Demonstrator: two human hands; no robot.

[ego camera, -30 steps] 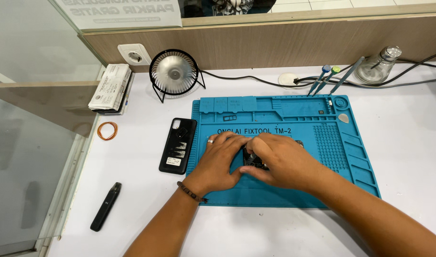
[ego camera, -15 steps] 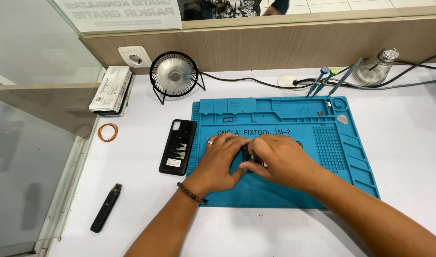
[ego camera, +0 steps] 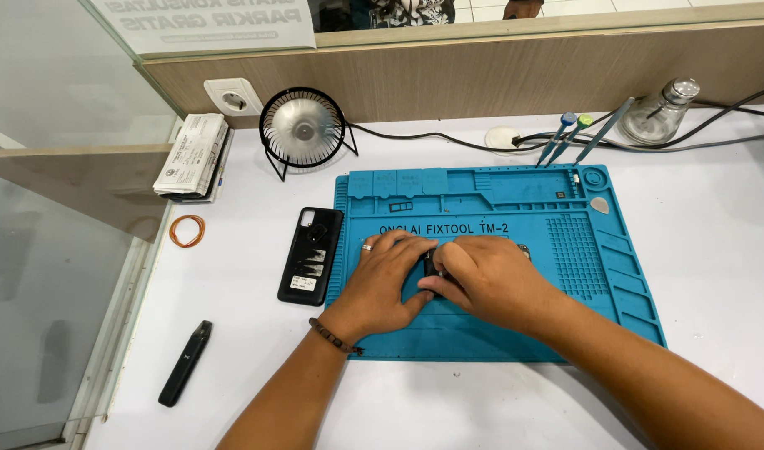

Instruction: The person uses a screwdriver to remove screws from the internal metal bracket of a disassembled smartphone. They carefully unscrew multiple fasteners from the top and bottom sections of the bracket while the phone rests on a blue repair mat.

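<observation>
On the blue rectangular mat (ego camera: 615,275) covering the white surface (ego camera: 715,217), both the left hand (ego camera: 382,279) and right hand (ego camera: 486,275) close around a small dark device (ego camera: 432,265), a label-stickered black phone case (ego camera: 310,255) lying just left, beneath a white wall sign (ego camera: 207,23).

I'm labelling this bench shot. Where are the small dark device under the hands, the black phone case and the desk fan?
small dark device (ego camera: 430,265), head view, the edge showing between the hands.
black phone case (ego camera: 310,256), head view, middle of its back.
desk fan (ego camera: 303,127), head view, centre of the grille.
</observation>
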